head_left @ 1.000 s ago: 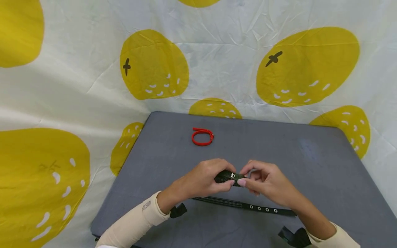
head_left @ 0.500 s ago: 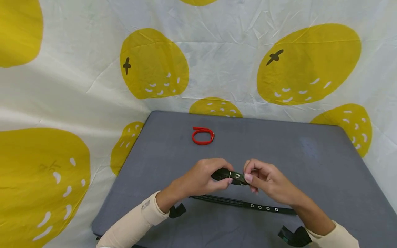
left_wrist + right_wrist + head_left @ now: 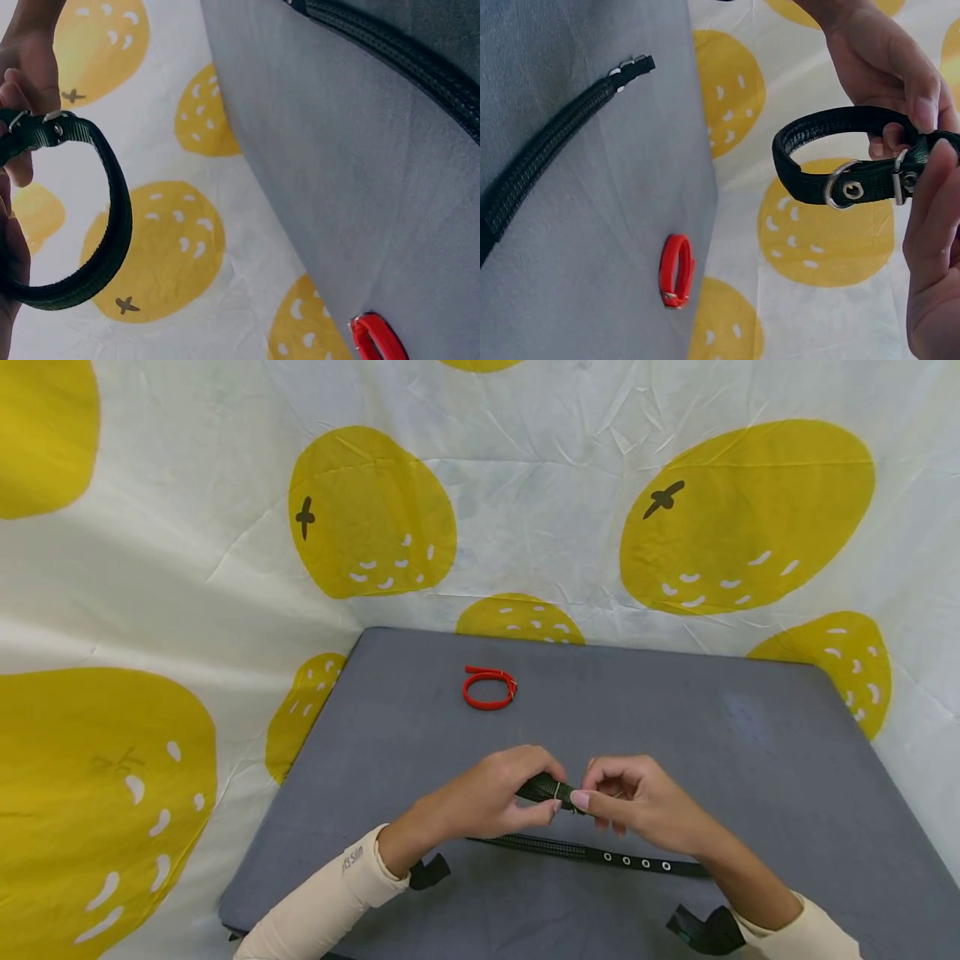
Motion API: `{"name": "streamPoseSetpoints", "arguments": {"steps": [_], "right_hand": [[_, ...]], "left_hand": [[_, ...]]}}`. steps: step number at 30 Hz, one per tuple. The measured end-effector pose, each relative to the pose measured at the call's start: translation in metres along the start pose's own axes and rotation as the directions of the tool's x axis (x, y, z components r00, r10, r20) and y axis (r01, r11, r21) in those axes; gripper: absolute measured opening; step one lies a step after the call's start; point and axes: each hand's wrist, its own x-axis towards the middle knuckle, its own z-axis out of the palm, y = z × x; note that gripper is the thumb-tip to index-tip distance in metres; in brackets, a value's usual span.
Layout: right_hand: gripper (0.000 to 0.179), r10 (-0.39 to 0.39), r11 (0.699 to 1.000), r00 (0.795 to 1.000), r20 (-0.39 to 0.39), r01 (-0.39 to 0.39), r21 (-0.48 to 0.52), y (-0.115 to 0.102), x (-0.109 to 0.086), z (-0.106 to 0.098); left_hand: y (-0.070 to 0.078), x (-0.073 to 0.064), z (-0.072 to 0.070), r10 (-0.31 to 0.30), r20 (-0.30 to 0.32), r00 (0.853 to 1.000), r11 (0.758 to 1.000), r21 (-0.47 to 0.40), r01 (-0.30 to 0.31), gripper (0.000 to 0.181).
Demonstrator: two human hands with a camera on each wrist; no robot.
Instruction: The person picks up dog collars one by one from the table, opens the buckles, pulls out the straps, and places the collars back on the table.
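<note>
A dark green dog collar (image 3: 542, 788), bent into a loop, is held above the table between both hands. My left hand (image 3: 501, 792) grips its loop on the left. With thumb and fingers, my right hand (image 3: 648, 802) pinches the strap end beside the buckle. In the right wrist view the metal buckle (image 3: 901, 178), D-ring (image 3: 832, 187) and an eyelet show, with the strap passing through the buckle. The left wrist view shows the padded loop (image 3: 120, 210) hanging round and open in the middle.
A second, black collar (image 3: 558, 850) with several metal eyelets lies stretched out on the grey table (image 3: 660, 718) below the hands. Farther back lies a red collar (image 3: 489, 692), buckled in a ring. A white cloth with yellow fruit prints (image 3: 375, 518) hangs behind the table and along its left side.
My right hand moved slightly right along the strap, baring an eyelet, then came back left, its thumb now close against the buckle. My left hand keeps its grip; the other collars stay put.
</note>
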Motion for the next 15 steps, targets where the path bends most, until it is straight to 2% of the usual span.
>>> {"name": "streamPoseSetpoints", "arguments": {"steps": [4,7,9,12,15], "right_hand": [[0.020,-0.088,0.991,0.996,0.033,0.084,0.100,0.0020,0.0001,-0.0001],[0.023,-0.183,0.969,0.981,0.057,0.170,0.180,0.0030,0.0007,-0.0023],[0.024,-0.219,0.957,0.973,0.067,0.201,0.209,0.0036,0.0007,-0.0040],[0.023,-0.181,0.969,0.982,0.056,0.168,0.181,0.0035,-0.0008,-0.0055],[0.019,-0.055,0.997,0.998,0.005,0.055,0.050,0.0025,-0.0026,-0.0040]], "left_hand": [[-0.0010,0.0006,0.0001,0.025,-0.009,1.000,0.999,-0.029,-0.026,0.018],[-0.0025,-0.0002,-0.0006,0.006,-0.016,1.000,0.996,-0.093,-0.008,0.019],[-0.0036,-0.0008,-0.0010,-0.016,-0.014,1.000,0.992,-0.123,0.014,0.019],[-0.0042,-0.0012,-0.0008,-0.040,-0.004,0.999,0.992,-0.123,0.039,0.018],[-0.0040,-0.0003,-0.0001,-0.048,0.004,0.999,0.995,-0.089,0.049,0.018]]}}
